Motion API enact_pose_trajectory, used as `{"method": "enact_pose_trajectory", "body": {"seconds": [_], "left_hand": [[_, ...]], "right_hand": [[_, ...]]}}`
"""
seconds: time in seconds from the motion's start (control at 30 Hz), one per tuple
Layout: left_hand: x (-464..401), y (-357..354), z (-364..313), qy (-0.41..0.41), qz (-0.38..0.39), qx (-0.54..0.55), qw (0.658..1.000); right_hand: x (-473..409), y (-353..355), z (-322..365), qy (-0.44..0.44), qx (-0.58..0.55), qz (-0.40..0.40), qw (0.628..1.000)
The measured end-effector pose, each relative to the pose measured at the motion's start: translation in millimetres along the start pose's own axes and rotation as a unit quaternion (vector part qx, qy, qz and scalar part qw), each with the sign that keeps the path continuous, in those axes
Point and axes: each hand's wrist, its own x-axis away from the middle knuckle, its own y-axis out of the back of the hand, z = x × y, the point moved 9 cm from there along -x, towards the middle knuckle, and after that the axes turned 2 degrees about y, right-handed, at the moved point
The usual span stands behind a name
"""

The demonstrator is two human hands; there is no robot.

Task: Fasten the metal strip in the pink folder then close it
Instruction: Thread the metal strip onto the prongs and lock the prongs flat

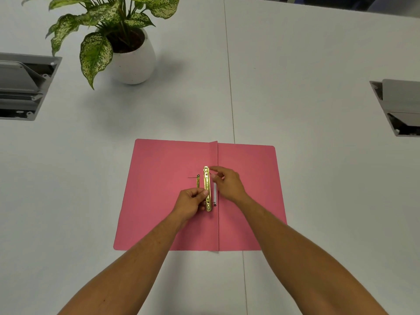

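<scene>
Left hand [193, 198] pinches the near half of the metal strip [206, 188]; right hand [225, 181] fingertips pinch at its far end. Strip sits beside the pink folder [159, 173] spine. Risk: the loose prong [197, 181], just left of the grip, misses its slot and bends, or the strip skews.

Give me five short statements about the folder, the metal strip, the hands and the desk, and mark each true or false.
1. The pink folder lies open flat on the table. True.
2. Only one hand touches the metal strip. False: the left hand holds its near part and the right hand is at its far end.
3. A potted plant stands beyond the folder, to the left. True.
4. The metal strip lies across the folder's right flap. False: it sits just left of the centre fold.
5. A sheaf of papers fills the folder. False: no sheets show inside.
</scene>
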Motion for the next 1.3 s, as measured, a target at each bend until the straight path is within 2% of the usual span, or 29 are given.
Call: {"method": "enact_pose_trajectory", "body": {"seconds": [0.1, 0.83, 1.03, 1.3], "left_hand": [[-1.5, 0.5, 2.2, 0.005, -0.001, 0.002, 1.000], [-4.0, -8.6, 7.2, 0.018, 0.013, 0.027, 0.999], [-4.4, -7.9, 9.0, 0.024, 0.003, -0.001, 1.000], [-9.0, -6.4, 7.6, 0.027, -0.032, -0.049, 0.998]], "right_hand": [[-7.2, -8.3, -1.1, -0.013, 0.008, 0.039, 0.999], [-4.0, -16.0, -20.5, -0.053, -0.048, 0.003, 0.997], [-2.4, -17.0, -18.3, -0.044, -0.039, 0.011, 0.998], [7.2, -10.9, -31.3, -0.051, -0.086, -0.031, 0.995]]}}
